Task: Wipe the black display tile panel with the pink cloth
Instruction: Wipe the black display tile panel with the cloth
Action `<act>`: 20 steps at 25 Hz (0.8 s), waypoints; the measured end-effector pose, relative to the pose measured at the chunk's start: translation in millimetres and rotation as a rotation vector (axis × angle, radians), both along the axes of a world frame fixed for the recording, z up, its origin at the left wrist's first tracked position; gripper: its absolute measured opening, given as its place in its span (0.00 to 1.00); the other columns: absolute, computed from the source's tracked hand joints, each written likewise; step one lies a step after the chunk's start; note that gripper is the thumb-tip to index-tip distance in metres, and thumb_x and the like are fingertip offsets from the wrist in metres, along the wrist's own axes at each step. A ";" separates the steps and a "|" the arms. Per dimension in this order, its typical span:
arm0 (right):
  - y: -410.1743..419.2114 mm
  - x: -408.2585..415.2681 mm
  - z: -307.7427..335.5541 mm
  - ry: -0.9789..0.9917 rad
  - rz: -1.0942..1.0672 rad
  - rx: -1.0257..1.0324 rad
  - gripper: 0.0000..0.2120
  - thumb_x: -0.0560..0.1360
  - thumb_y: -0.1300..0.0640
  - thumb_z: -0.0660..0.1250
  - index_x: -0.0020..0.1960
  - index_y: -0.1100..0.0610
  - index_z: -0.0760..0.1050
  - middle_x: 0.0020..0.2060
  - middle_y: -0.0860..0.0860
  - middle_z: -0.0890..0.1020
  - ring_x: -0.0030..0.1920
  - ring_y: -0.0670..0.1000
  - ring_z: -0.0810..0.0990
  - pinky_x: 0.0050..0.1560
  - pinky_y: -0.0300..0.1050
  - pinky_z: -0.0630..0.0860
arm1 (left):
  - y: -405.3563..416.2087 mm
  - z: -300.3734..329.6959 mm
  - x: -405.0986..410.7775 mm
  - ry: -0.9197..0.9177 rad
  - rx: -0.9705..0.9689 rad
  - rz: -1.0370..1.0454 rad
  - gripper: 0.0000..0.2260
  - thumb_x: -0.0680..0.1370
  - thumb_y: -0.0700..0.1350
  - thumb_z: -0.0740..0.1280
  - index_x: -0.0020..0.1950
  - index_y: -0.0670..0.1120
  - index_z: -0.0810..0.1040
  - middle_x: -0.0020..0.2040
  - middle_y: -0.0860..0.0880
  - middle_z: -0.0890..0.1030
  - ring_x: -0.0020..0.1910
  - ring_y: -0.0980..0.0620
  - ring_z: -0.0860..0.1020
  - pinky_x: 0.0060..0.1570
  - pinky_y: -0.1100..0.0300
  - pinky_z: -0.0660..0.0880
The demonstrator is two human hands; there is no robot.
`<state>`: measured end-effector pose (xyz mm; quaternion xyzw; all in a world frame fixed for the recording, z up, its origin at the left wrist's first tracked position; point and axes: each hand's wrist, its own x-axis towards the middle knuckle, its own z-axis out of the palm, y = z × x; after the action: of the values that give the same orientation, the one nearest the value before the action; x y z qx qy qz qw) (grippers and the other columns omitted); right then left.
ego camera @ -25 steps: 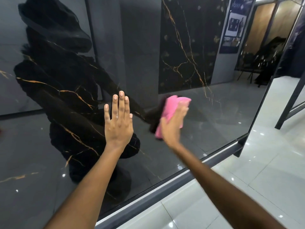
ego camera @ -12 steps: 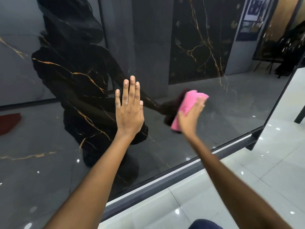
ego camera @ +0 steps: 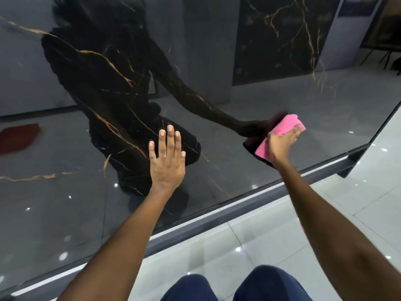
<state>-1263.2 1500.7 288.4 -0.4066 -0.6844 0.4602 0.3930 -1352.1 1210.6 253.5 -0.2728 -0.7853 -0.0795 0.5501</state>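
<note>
One black display tile panel [ego camera: 65, 213], glossy and veined with gold, is seen standing on a grey frame rail [ego camera: 217, 220] above the pale tiled floor [ego camera: 282, 235], with two hands and one pink cloth counted against it. Left of centre the left hand [ego camera: 167, 161] is laid flat on the glass, fingers straight and together, nothing held in its grip. To the right, near the panel's lower right corner, the pink cloth [ego camera: 280, 129] is pressed to the surface under the right hand [ego camera: 282, 142], whose fingers are curled over its lower edge; two dark blue knees [ego camera: 238, 285] are seen at the bottom.
</note>
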 end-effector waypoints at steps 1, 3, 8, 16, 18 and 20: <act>-27.9 -6.3 -6.5 -0.028 0.001 0.093 0.46 0.64 0.59 0.60 0.75 0.68 0.39 0.75 0.65 0.41 0.76 0.62 0.40 0.75 0.51 0.39 | -0.4 -2.0 0.0 0.004 0.004 -0.003 0.27 0.83 0.49 0.46 0.77 0.40 0.38 0.77 0.42 0.35 0.76 0.45 0.36 0.74 0.46 0.37; -115.7 -6.9 -44.0 -0.103 0.184 0.503 0.48 0.63 0.58 0.62 0.75 0.69 0.40 0.74 0.69 0.42 0.74 0.66 0.39 0.75 0.60 0.42 | -1.3 -0.6 -0.8 0.011 0.012 -0.014 0.28 0.82 0.49 0.48 0.77 0.40 0.38 0.77 0.43 0.35 0.76 0.45 0.36 0.74 0.47 0.37; -123.4 10.9 -118.2 -0.087 0.431 0.936 0.42 0.70 0.62 0.58 0.76 0.61 0.36 0.75 0.59 0.37 0.74 0.65 0.45 0.71 0.63 0.56 | -3.4 -3.4 -1.9 0.015 0.010 -0.014 0.28 0.83 0.48 0.48 0.77 0.41 0.38 0.77 0.44 0.34 0.76 0.47 0.36 0.74 0.47 0.37; -70.3 -14.5 -68.7 0.022 -0.008 -0.113 0.36 0.74 0.70 0.58 0.73 0.72 0.38 0.74 0.67 0.40 0.76 0.61 0.44 0.72 0.37 0.37 | 0.0 -4.6 -2.8 0.017 -0.003 0.015 0.29 0.83 0.49 0.48 0.77 0.40 0.37 0.77 0.43 0.34 0.76 0.46 0.36 0.74 0.47 0.38; -169.4 -3.0 -95.6 -0.016 0.244 -0.054 0.40 0.75 0.69 0.60 0.73 0.70 0.34 0.74 0.62 0.34 0.75 0.53 0.41 0.67 0.28 0.38 | -1.2 0.1 0.2 0.009 0.024 -0.009 0.29 0.82 0.49 0.49 0.77 0.41 0.38 0.77 0.44 0.34 0.76 0.47 0.36 0.74 0.47 0.38; -208.0 8.5 -115.4 0.032 0.390 -0.152 0.43 0.75 0.69 0.61 0.74 0.66 0.30 0.73 0.56 0.30 0.71 0.44 0.42 0.63 0.24 0.45 | 1.1 4.0 11.1 -0.085 0.094 -0.101 0.29 0.81 0.47 0.51 0.78 0.42 0.42 0.78 0.44 0.39 0.76 0.50 0.36 0.74 0.49 0.37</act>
<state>-1254.7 1292.7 173.0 -0.2877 -0.7071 0.5844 0.2753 -1341.0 1211.8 257.5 -0.2823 -0.7886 -0.1552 0.5238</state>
